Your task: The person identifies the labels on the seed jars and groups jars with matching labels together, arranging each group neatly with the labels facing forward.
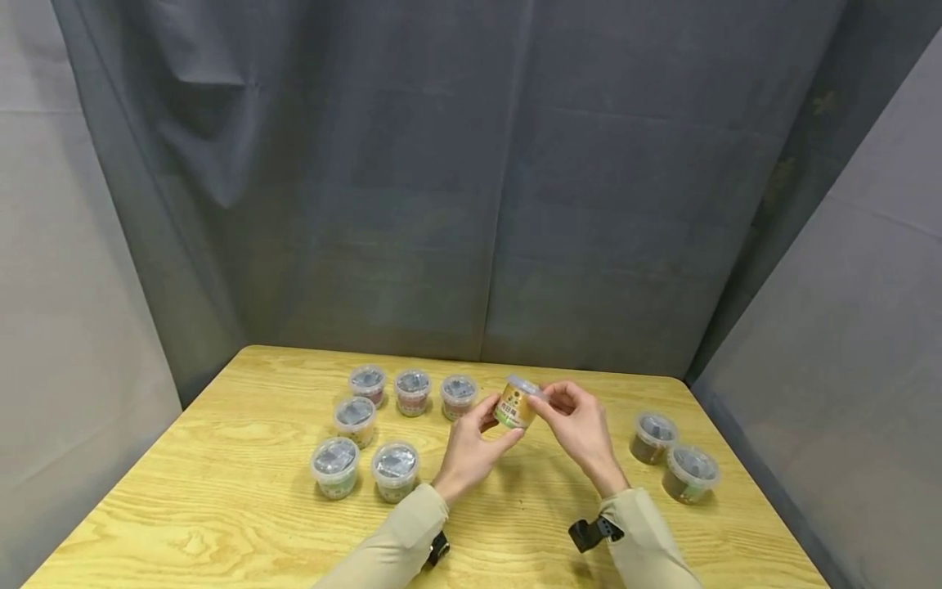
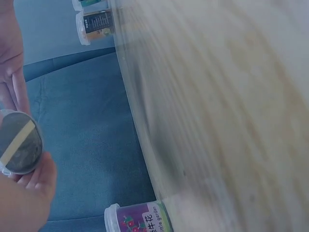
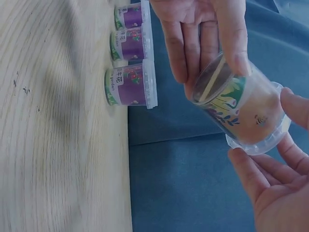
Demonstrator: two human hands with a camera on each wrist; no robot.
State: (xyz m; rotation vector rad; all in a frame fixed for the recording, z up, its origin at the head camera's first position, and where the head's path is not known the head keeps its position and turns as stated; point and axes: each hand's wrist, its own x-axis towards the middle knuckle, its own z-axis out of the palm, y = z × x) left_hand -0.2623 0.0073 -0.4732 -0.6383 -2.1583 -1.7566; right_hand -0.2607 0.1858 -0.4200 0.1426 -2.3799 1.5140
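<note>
A small lidded plastic tub (image 1: 513, 407) with a yellow-orange label is held tilted above the table, between both hands. My left hand (image 1: 471, 451) grips its body, thumb on one side and fingers on the other. My right hand (image 1: 583, 427) pinches the rim of the lid at the tub's other end. In the right wrist view, a bee and leaves show on the tub's label (image 3: 260, 116), and the clear lid (image 3: 263, 145) sits on it. The left wrist view shows the dark base (image 2: 21, 150) crossed by a pale strip.
Left on the wooden table (image 1: 221, 458), three purple-labelled tubs (image 1: 413, 393) stand in a back row. Nearer are an orange-toned tub (image 1: 356, 420) and two greenish ones (image 1: 335, 468). Two dark tubs (image 1: 690, 474) stand at the right. Grey curtain (image 1: 441, 204) hangs behind.
</note>
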